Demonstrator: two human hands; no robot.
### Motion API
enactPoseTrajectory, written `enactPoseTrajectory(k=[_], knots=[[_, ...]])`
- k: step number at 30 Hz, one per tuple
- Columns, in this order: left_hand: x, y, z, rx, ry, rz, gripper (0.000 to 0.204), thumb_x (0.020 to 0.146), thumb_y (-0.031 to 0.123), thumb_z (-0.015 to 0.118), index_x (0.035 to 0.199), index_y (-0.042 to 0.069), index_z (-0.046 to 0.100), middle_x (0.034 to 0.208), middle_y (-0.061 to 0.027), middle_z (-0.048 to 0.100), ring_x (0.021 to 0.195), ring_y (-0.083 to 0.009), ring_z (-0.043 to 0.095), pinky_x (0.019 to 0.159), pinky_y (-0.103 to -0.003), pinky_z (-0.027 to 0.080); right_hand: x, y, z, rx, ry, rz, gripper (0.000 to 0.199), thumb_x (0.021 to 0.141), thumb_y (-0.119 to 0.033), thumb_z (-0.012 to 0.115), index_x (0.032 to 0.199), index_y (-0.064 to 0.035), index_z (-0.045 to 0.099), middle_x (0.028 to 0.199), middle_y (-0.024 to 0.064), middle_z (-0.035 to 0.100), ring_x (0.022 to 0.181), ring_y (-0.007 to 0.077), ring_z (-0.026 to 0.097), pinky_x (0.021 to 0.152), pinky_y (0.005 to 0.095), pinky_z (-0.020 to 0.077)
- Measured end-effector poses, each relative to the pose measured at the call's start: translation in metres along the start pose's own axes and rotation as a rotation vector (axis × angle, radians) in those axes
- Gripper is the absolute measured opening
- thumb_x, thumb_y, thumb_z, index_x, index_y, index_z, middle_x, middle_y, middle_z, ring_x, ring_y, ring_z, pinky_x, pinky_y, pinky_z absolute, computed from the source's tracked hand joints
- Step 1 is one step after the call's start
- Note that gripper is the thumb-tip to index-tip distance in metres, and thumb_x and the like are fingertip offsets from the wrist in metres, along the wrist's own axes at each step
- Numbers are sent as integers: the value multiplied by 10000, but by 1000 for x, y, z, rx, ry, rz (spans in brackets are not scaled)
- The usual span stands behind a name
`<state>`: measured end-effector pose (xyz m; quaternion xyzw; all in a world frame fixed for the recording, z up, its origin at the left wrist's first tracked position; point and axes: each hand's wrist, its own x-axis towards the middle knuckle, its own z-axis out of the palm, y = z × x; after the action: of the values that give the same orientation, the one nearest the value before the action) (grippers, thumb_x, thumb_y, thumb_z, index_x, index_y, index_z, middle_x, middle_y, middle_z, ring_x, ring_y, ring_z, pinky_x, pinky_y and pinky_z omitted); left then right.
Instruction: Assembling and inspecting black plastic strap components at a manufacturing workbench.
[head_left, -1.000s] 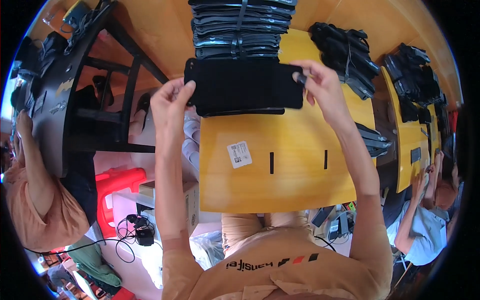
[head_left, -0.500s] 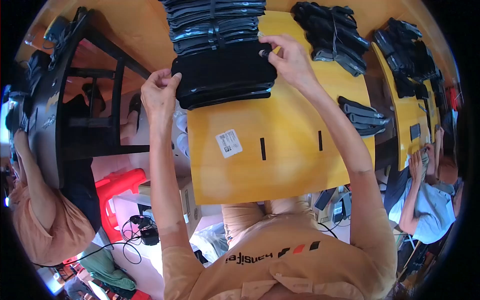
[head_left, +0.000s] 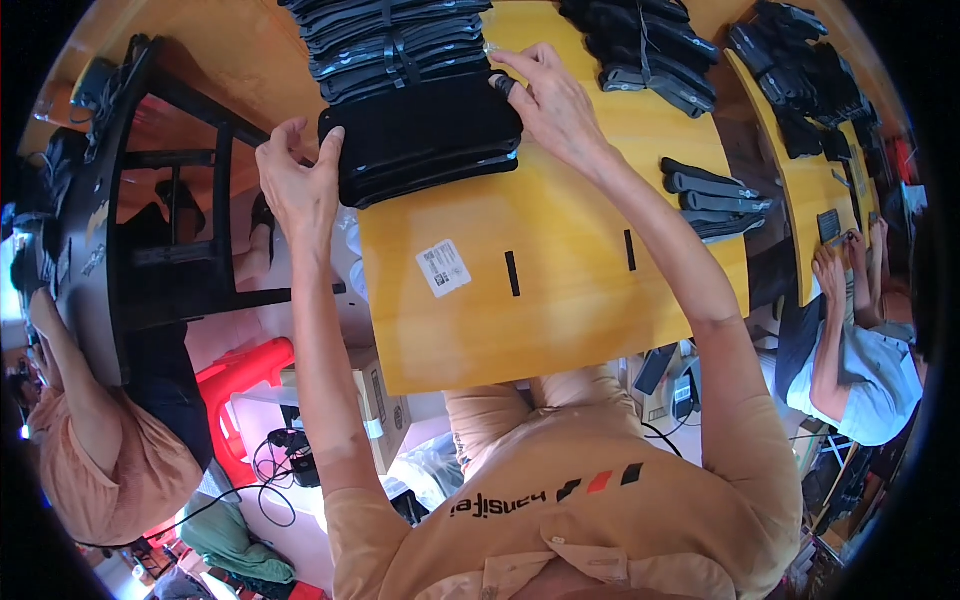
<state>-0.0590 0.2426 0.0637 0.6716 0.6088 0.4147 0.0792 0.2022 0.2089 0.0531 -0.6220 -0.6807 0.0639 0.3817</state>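
Note:
A stack of folded black fabric pieces lies at the far left of the yellow table. Against its left edge is my left hand, thumb touching or almost touching the cloth and fingers spread away from it. At the right edge, my right hand has its fingers apart, with a black band on one digit close to the stack's corner. Behind the stack rises a tall pile of black and grey folded pieces, bound with a dark strap.
Two black strips and a white label mark the tabletop. Tied dark bundles lie at the back right, loose grey-black pieces at the right edge. A dark table frame and red stool stand left. People sit both sides.
My left fingers have spread apart from the thumb, off the stack's left edge. My right hand stays by the right edge. The whole view has shifted slightly.

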Motion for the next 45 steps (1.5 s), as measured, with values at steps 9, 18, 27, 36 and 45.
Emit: enactPoseTrajectory(k=[9, 18, 27, 36, 45], knots=[[-58, 91, -82, -887, -454, -31, 271, 804, 149, 599, 1013, -24, 611, 953, -100, 615, 868, -179, 569, 785, -301, 437, -85, -23, -50, 146, 138, 9, 232, 801, -1, 494, 1018, -2, 576, 816, 151, 496, 717, 269, 516, 635, 337, 415], [-192, 222, -151, -2321, -1705, 80, 214, 865, 70, 507, 1047, -41, 531, 951, -111, 568, 846, -151, 535, 725, -287, 427, -240, -4, -45, 71, -60, 170, 237, 772, 16, 489, 991, -7, 574, 784, 137, 499, 666, 293, 526, 594, 360, 426], [-277, 276, -198, -2078, -2500, -502, 238, 896, 22, 457, 1099, -99, 432, 950, -107, 537, 834, -111, 563, 703, -210, 444, -248, -8, -45, -62, -39, 26, 224, 765, -14, 511, 981, -39, 559, 865, 132, 517, 751, 336, 568, 632, 412, 461], [-330, 298, -216, -2657, -2023, -461, 384, 866, 49, 524, 1180, -107, 369, 1023, -87, 494, 883, -93, 529, 735, -190, 417, -251, -2, -38, -47, 18, 0, 141, 790, -59, 512, 917, -41, 569, 848, 130, 540, 759, 346, 573, 656, 431, 458], [-323, 316, -213, -1983, -2617, -814, 275, 846, 9, 522, 1084, -87, 423, 979, -104, 494, 872, -113, 531, 713, -216, 417, -255, 5, -38, -24, 49, -11, 141, 775, -56, 514, 900, -40, 578, 872, 129, 574, 780, 342, 581, 666, 427, 462]])
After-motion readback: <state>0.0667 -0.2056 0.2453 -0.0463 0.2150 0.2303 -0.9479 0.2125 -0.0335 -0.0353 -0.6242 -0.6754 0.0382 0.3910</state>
